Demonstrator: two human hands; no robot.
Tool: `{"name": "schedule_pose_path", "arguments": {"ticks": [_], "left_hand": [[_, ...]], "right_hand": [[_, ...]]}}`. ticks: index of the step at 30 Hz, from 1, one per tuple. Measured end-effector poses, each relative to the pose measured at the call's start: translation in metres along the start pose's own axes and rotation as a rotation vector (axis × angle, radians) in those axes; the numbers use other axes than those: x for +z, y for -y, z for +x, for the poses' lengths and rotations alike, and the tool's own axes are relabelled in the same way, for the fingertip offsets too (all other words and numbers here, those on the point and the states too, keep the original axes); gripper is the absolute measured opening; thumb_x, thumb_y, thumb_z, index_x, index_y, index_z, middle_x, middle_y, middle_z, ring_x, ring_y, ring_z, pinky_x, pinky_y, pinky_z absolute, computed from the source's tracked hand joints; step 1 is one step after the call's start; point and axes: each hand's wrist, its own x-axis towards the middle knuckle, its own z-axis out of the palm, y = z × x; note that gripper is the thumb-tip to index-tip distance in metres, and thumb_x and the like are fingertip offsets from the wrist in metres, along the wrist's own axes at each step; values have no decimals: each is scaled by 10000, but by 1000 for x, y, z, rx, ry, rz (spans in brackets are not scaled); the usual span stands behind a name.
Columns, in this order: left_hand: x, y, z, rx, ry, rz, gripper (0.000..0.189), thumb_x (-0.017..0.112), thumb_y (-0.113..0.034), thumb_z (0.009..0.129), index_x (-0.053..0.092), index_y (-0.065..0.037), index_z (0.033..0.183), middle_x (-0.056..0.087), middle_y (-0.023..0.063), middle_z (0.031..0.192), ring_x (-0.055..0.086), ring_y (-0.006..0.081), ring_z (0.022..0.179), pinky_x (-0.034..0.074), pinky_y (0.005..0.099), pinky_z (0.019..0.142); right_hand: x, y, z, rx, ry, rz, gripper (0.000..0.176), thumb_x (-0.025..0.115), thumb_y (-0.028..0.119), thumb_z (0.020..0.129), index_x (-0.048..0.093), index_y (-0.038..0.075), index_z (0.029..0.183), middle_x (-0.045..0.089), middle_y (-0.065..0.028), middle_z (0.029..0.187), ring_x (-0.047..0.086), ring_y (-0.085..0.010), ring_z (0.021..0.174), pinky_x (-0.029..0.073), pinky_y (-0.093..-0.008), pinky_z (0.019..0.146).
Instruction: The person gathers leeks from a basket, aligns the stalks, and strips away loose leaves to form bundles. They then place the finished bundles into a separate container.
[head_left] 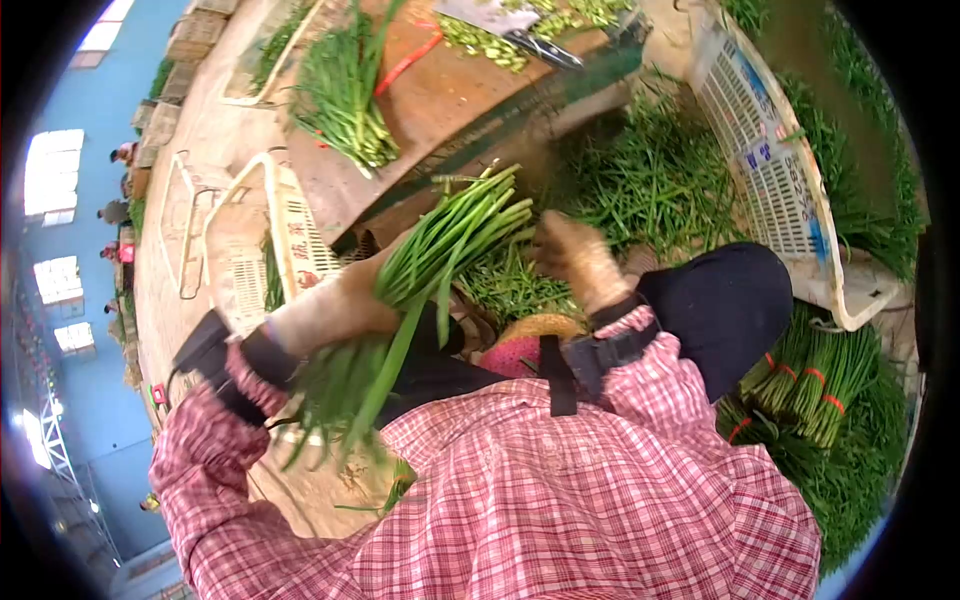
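My left hand (pixel 365 295) is closed around a bunch of garlic chives (pixel 455 235). The pale cut ends point up and right, and the long leaves hang below my wrist, blurred. Close to those stalk ends, my right hand (pixel 575 255) is smeared by motion, so its fingers cannot be made out. Another bunch of chives (pixel 345 100) lies on the worktable (pixel 440 95) beside a red band (pixel 410 62). A knife with a dark handle (pixel 545 48) rests at the table's far side among chopped stalk pieces (pixel 480 42).
Loose green leaves (pixel 650 180) are heaped below the table. A white plastic crate (pixel 770 160) stands at right, another crate (pixel 270 235) at left. Chive bundles tied with red bands (pixel 810 385) lie at lower right. People (pixel 120 215) are far off along the blue wall.
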Motion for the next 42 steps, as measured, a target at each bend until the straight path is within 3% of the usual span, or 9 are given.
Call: {"name": "schedule_pose_path", "arguments": {"ticks": [3,8,17,19,25,33,37,39,42], "left_hand": [[-10,-33,-53,-24,-106,130,784,626,25,791,308,-97,1497,610,143,1244,543,154,1117,443,312,959],[-4,-33,-82,-57,-266,687,721,606,15,829,365,-188,1478,604,234,1077,635,364,960,491,391,827],[13,-13,-94,-9,-456,1101,669,589,-56,837,453,-384,1405,549,213,1113,656,355,887,536,433,698],[16,-17,-90,-54,-440,1053,636,679,-99,822,494,-314,1391,568,243,1187,638,387,979,519,420,792],[19,-4,-94,20,-472,1091,648,633,-37,822,495,-316,1390,580,235,1091,643,392,917,521,422,758],[24,-14,-73,-154,-396,1292,778,540,62,788,442,-400,1406,548,203,1170,658,363,889,541,452,699],[20,1,-77,-122,-409,1333,805,516,60,809,400,-458,1414,518,192,1218,669,339,839,551,440,647],[19,3,-77,-148,-375,1384,789,525,35,822,397,-478,1409,515,187,1206,666,324,799,548,427,615],[16,-1,-72,-134,-340,1504,758,542,-20,844,390,-513,1400,508,177,1180,652,295,726,538,405,556]], "right_hand": [[-11,27,1,-749,-123,-409,342,661,250,899,628,3,1133,657,-41,878,612,-137,754,510,-281,660],[73,62,-55,-1388,76,-940,345,759,324,768,695,72,995,621,-64,1045,568,-252,995,437,-399,900],[18,62,-28,-1171,-535,-1296,289,748,280,771,722,73,971,663,-142,1008,606,-313,988,467,-420,902],[58,56,-51,-938,36,-983,408,772,368,757,709,71,1029,655,-155,1084,592,-325,1046,452,-403,934],[17,57,-6,-1036,-470,-1247,145,701,239,803,721,96,806,680,-128,838,666,-292,798,532,-388,733],[83,25,-43,-914,77,-1624,383,594,442,838,721,91,923,676,-134,939,604,-313,983,433,-459,893],[7,46,1,-1049,-547,-1888,224,630,269,808,714,106,678,670,-60,641,656,-286,604,534,-397,549],[-18,65,-3,-567,-657,-1970,250,656,312,831,748,110,946,703,-117,995,659,-245,950,531,-382,797],[-7,79,3,-1006,-397,-1505,327,687,294,835,705,125,1114,638,-125,1198,590,-292,1100,480,-394,936]]}}
